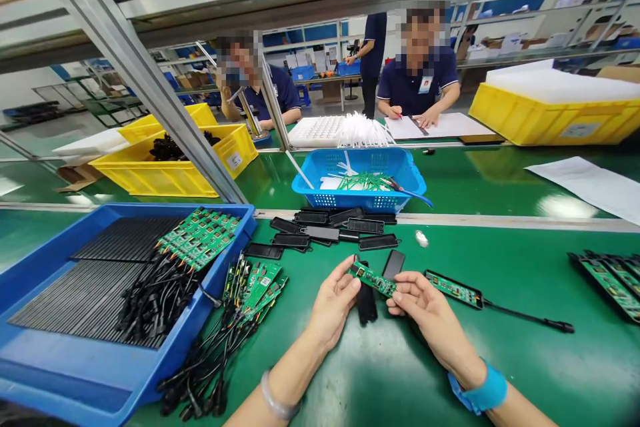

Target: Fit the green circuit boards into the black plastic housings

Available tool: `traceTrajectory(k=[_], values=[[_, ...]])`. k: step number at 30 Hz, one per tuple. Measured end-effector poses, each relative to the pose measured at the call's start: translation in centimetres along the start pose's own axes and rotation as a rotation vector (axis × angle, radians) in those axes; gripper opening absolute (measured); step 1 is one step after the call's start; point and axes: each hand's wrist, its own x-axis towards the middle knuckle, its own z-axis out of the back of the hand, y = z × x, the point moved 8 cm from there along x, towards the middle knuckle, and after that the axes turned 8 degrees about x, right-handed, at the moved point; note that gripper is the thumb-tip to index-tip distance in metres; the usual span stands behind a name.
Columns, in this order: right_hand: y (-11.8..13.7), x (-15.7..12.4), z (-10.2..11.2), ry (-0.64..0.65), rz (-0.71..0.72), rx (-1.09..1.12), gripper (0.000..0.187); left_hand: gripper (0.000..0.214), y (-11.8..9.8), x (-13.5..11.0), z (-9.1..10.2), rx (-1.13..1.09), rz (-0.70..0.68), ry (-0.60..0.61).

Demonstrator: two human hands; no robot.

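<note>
A narrow green circuit board [373, 278] is held up between my two hands, its component side facing me. My left hand [336, 300] pinches its left end between thumb and fingers. At the board's right end, my right hand [425, 310] grips with thumb and fingertips. Beneath the board lie black plastic case halves [367, 305], partly hidden by it. Just right of my right hand, a black case with a board in it [455, 290] rests on the green bench, with a black cable [530, 317] running from its end.
A blue tray [65, 363] with boards and black strips stands left, beside a pile of cabled boards [257, 290]. Black covers [320, 233] lie ahead, before a blue basket [360, 197] of ties. More cased boards [607, 283] lie far right. Two people [420, 80] sit opposite.
</note>
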Motion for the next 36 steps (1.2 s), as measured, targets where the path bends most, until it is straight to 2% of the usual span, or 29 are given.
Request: traceTrajectory(k=[2, 7, 11, 16, 24, 36], values=[[-0.1, 0.0, 0.1, -0.006, -0.014, -0.009, 0.040, 0.058, -0.2, -0.2, -0.2, -0.097, 0.003, 0.012], [0.2, 0.0, 0.6, -0.010, 0.021, -0.238, 0.039, 0.039, -0.5, -0.3, -0.3, -0.107, -0.039, 0.009], [1.6, -0.2, 0.6, 0.041, 0.194, -0.456, 0.033, 0.042, -0.5, -0.3, -1.0, -0.062, -0.020, 0.108], [2.5, -0.7, 1.1, 0.024, 0.342, -0.582, 0.030, 0.052, -1.4, -0.4, 0.1, 0.005, -0.125, -0.011], [3.9, -1.8, -0.8, 0.116, 0.568, -0.749, 0.021, 0.059, -1.5, -0.4, -0.4, 0.000, -0.167, 0.005], [3.9, -2.3, -1.1, 0.084, 0.582, -0.804, 0.020, 0.060, -1.3, -0.6, -0.4, 0.004, -0.141, -0.036]])
